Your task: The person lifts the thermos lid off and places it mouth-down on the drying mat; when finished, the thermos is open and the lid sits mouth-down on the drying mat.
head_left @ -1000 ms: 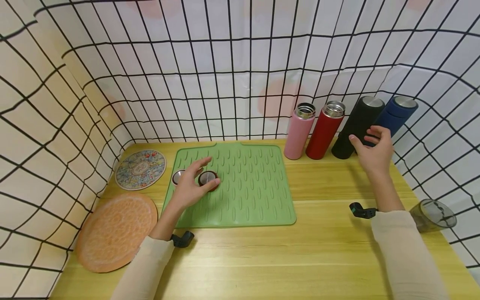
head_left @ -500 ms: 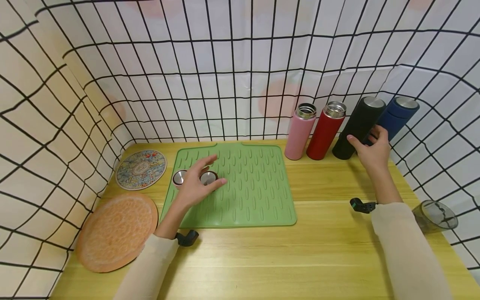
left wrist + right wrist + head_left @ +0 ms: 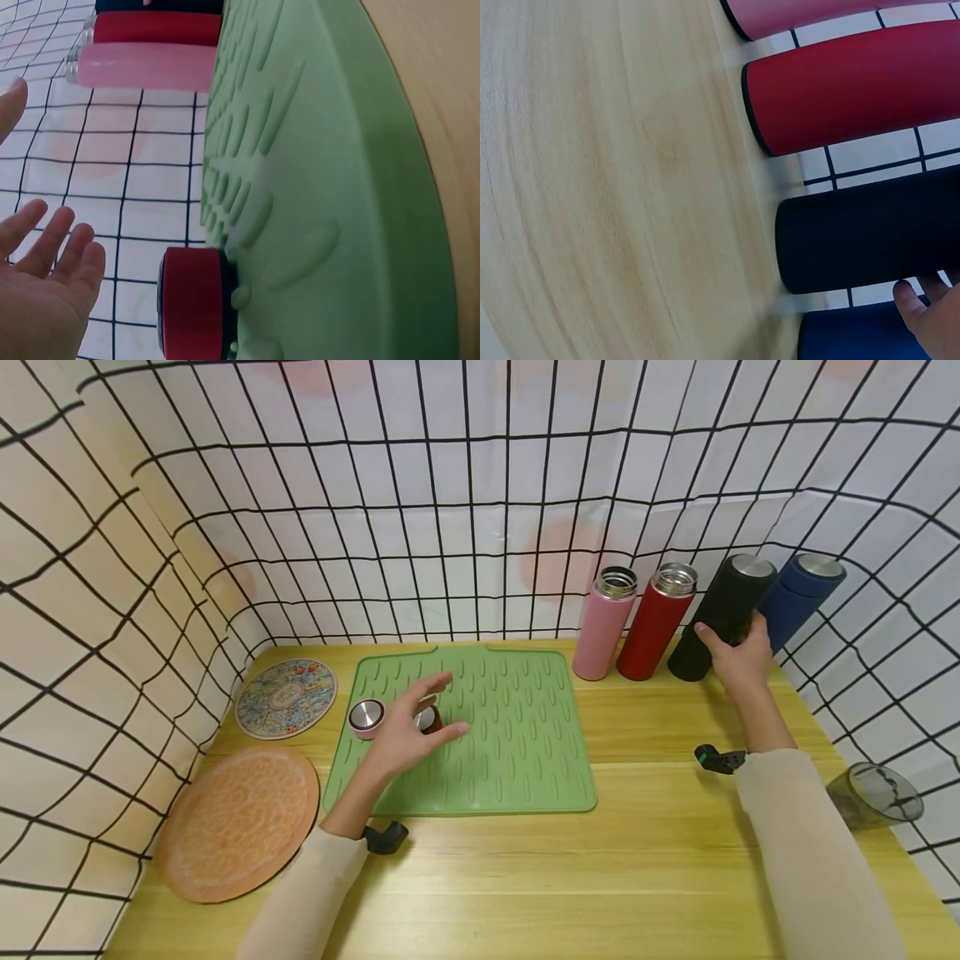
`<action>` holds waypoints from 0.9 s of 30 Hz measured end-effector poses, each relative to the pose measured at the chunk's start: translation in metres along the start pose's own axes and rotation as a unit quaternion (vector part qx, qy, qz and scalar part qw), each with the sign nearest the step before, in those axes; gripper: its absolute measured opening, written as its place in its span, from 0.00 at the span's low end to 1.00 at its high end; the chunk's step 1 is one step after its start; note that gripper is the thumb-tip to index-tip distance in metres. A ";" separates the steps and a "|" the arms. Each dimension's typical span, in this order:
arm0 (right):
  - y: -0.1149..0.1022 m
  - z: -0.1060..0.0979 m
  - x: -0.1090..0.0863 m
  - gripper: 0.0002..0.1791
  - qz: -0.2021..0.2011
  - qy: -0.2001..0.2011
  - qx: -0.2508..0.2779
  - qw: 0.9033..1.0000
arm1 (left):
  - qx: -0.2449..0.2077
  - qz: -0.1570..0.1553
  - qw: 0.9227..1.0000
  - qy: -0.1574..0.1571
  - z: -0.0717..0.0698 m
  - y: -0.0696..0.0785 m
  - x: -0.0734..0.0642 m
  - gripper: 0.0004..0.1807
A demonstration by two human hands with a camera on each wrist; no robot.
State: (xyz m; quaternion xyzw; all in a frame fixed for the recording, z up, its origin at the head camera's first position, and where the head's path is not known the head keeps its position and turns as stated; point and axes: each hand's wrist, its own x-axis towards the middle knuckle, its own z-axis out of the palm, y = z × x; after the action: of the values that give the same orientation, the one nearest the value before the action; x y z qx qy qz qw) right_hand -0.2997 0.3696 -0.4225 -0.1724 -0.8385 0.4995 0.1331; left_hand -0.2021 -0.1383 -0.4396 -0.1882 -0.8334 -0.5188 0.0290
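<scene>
Over the green drying mat (image 3: 517,735), my left hand (image 3: 405,739) hovers with fingers spread, holding nothing. Beside it a red-sided steel-topped lid (image 3: 196,300) sits on the mat, partly hidden by the hand in the head view. A pink lid (image 3: 367,718) lies just left of it. My right hand (image 3: 744,664) grips a black vacuum flask (image 3: 720,606) on its right side, thumb toward me, fingertips hidden behind it. That flask stands upright with its silver-topped lid on. A blue flask (image 3: 798,597), also lidded, stands right beside the hand.
A pink flask (image 3: 603,631) and a red flask (image 3: 654,627) stand lidless against the wire grid wall (image 3: 420,577). A smoky cup (image 3: 873,797) is near my right forearm. A patterned round mat (image 3: 287,697) and an orange round mat (image 3: 240,822) lie at left.
My left hand has drifted right, uncovering the pink lid and covering part of the red one. My right hand has closed in on the black flask, its fingers slipping behind it.
</scene>
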 end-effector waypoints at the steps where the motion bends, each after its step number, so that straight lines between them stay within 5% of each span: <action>1: -0.001 0.000 -0.001 0.51 -0.001 0.004 -0.004 1.000 | -0.002 0.002 1.000 -0.002 0.001 0.000 0.000 0.46; 16: -0.002 0.001 -0.043 0.47 -0.037 0.013 0.024 0.999 | -0.013 0.032 0.999 -0.013 0.010 0.014 0.002 0.46; 27: -0.022 0.017 -0.089 0.42 -0.120 -0.011 0.080 0.990 | -0.020 0.041 0.999 -0.011 0.014 0.025 0.007 0.46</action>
State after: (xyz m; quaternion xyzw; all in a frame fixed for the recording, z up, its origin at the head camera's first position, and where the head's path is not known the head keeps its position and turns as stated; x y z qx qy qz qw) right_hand -0.2297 0.3092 -0.4151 -0.0544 -0.8118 0.5472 0.1964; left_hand -0.1981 -0.1145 -0.4229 -0.2284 -0.8147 -0.5317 0.0378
